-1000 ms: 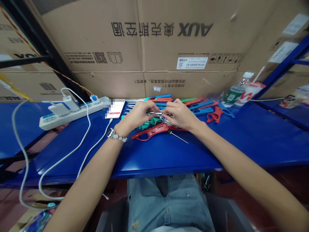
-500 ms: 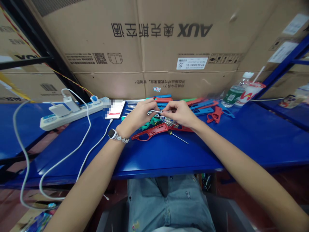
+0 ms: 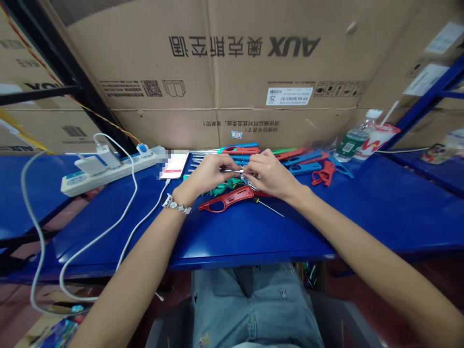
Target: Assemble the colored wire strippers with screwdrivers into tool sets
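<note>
My left hand [image 3: 212,176] is closed on a thin silvery metal tube [image 3: 231,170], which lies nearly level between my hands. At the tube's right end, the fingers of my right hand [image 3: 272,176] are pinched together; what exactly sits between them is too small to make out. Below the hands lies a red plastic lighter shell half [image 3: 235,195] with a loop-shaped handle. A screwdriver [image 3: 270,208] with a thin shaft points away from it to the right. Green plastic parts [image 3: 222,187] and small metal pieces lie under my fingers, partly hidden.
More lighter shells in blue [image 3: 306,167] and red [image 3: 325,173] lie right of the hands. A phone [image 3: 176,164] on a cable and a white power strip [image 3: 108,171] are at left. A bottle [image 3: 350,142] and cup [image 3: 377,140] stand by the cardboard box [image 3: 235,96].
My right hand has turned and its fingers have curled closer to the tube's end. My left hand has rolled slightly, taking the watch face out of sight.
</note>
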Demonstrator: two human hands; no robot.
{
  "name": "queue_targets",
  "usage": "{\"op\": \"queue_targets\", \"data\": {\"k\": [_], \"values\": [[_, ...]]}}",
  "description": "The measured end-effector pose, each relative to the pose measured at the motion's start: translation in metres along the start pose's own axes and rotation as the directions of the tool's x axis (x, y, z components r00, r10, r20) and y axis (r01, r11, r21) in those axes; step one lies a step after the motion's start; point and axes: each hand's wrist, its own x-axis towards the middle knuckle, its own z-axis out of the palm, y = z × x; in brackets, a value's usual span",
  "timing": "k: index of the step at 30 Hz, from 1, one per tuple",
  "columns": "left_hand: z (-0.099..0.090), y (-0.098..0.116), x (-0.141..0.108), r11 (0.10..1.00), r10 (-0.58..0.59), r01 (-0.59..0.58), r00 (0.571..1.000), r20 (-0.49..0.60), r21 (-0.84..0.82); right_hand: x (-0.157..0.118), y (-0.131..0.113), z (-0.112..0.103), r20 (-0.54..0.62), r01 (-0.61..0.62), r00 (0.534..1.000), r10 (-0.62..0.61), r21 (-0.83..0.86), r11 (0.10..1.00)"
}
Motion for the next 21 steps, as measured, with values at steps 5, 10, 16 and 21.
{"op": "queue_targets", "data": {"k": [5, 10, 16, 21], "values": [[0.004, -0.003, 0.000, 0.998, -0.013, 0.011, 0.999, -0.039, -0.062, -0.002, 0.001, 0.007, -0.058, 0.018, 0.998, -0.018, 0.000, 1.000], [0.005, -0.004, -0.002, 0.999, 0.043, -0.043, 0.998, -0.037, 0.002, -0.002, 0.005, 0.011, -0.145, -0.074, 0.986, 0.087, 0.091, 0.993], [-0.002, -0.001, -0.001, 0.974, 0.159, -0.157, 0.987, 0.001, 0.165, -0.001, 0.009, 0.010, -0.069, -0.202, 0.971, 0.228, 0.269, 0.942], [-0.012, -0.002, -0.002, 0.969, 0.139, -0.137, 0.990, 0.002, 0.207, -0.002, 0.013, 0.011, -0.079, -0.192, 0.968, 0.239, 0.381, 0.904]]}}
